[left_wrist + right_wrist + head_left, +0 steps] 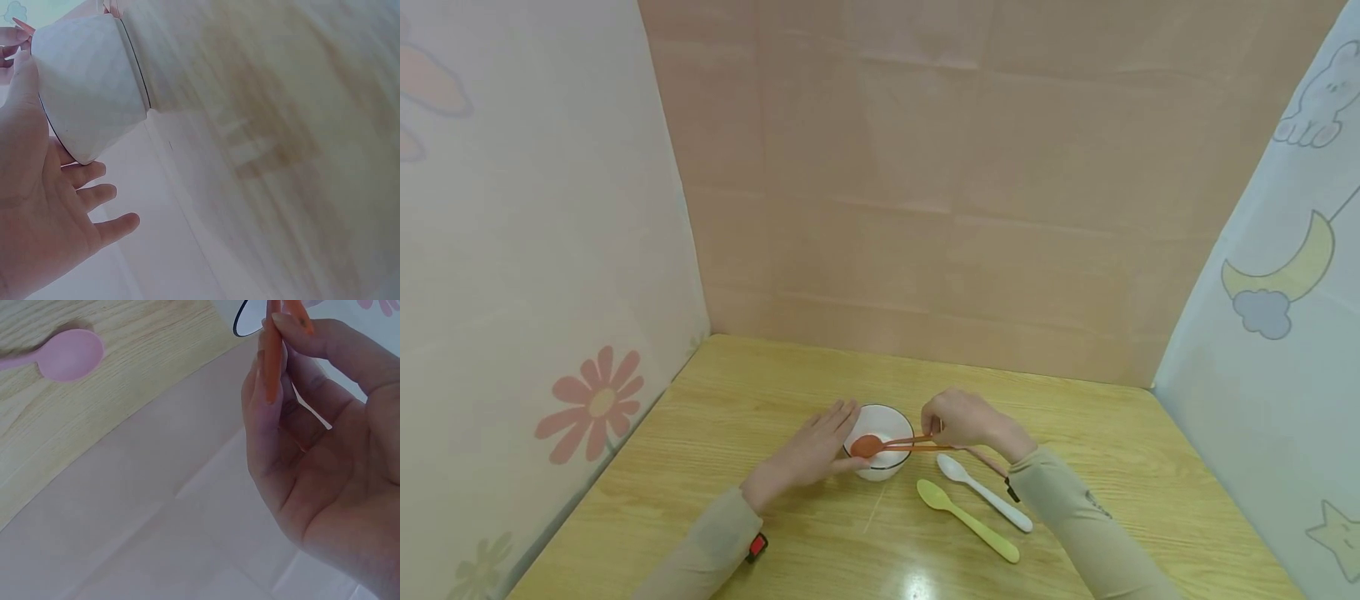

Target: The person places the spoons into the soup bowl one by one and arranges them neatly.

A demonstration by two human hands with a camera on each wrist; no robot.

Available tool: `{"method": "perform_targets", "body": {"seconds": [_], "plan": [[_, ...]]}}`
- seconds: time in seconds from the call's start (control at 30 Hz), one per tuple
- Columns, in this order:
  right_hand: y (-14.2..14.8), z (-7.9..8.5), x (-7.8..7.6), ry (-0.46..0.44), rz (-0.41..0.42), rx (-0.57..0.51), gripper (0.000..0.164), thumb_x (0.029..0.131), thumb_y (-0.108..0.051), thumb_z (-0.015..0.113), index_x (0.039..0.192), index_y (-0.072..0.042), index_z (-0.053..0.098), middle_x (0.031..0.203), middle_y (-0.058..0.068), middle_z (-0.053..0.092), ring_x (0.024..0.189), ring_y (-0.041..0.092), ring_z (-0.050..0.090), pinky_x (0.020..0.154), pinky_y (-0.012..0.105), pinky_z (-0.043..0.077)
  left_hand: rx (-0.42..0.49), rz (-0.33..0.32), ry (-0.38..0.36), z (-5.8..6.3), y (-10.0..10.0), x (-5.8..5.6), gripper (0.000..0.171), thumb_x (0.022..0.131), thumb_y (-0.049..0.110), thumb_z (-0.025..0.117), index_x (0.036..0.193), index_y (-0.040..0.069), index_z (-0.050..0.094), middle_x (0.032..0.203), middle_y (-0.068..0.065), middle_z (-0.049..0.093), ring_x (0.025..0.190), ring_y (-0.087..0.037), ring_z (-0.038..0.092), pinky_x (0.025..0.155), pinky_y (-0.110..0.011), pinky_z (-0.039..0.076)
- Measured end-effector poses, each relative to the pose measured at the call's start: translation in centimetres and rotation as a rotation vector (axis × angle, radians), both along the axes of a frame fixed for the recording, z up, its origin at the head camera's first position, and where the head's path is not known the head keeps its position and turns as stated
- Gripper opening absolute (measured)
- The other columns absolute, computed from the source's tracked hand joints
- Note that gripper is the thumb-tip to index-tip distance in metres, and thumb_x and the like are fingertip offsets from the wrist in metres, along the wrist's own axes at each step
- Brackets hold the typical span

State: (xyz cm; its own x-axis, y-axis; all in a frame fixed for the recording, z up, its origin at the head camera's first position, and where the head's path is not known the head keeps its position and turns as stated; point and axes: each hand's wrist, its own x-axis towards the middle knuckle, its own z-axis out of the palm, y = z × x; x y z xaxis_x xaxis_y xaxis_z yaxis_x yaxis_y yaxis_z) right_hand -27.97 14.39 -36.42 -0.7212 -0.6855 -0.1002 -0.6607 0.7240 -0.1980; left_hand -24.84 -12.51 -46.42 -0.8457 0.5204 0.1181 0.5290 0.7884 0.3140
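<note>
A white bowl (pixel 880 473) with a dark rim stands on the table. My left hand (pixel 808 446) holds its side, thumb and fingers spread around the wall; the left wrist view shows the bowl (pixel 90 81) against the thumb and forefinger. An orange spoon (pixel 867 447) has its head inside the bowl. At the bowl's right, my right hand (pixel 966 419) pinches the spoon's thin handle (pixel 272 362) between thumb and fingers. Two orange strips run toward that hand; whether the second belongs to another utensil I cannot tell.
A white spoon (pixel 985 493) and a yellow-green spoon (pixel 966 521) lie right of the bowl on the wooden table (pixel 760 367). A pink spoon (pixel 72 355) lies beneath the right wrist, partly hidden in the head view. Cloth walls (pixel 925 275) surround the table's back and sides.
</note>
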Motion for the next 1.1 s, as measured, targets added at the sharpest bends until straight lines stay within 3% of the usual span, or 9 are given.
{"method": "perform_targets", "body": {"seconds": [1.1], "plan": [[-0.37, -0.5, -0.03, 0.02, 0.033, -0.024, 0.009, 0.079, -0.002, 0.07, 0.083, -0.01, 0.072, 0.08, 0.0, 0.07, 0.071, 0.005, 0.058, 0.06, 0.022, 0.049, 0.007, -0.001, 0.0, 0.04, -0.02, 0.03, 0.091, 0.095, 0.061, 0.052, 0.157, 0.0, 0.023, 0.165, -0.017, 0.023, 0.153, -0.038, 0.021, 0.118, -0.061, 0.029]]}}
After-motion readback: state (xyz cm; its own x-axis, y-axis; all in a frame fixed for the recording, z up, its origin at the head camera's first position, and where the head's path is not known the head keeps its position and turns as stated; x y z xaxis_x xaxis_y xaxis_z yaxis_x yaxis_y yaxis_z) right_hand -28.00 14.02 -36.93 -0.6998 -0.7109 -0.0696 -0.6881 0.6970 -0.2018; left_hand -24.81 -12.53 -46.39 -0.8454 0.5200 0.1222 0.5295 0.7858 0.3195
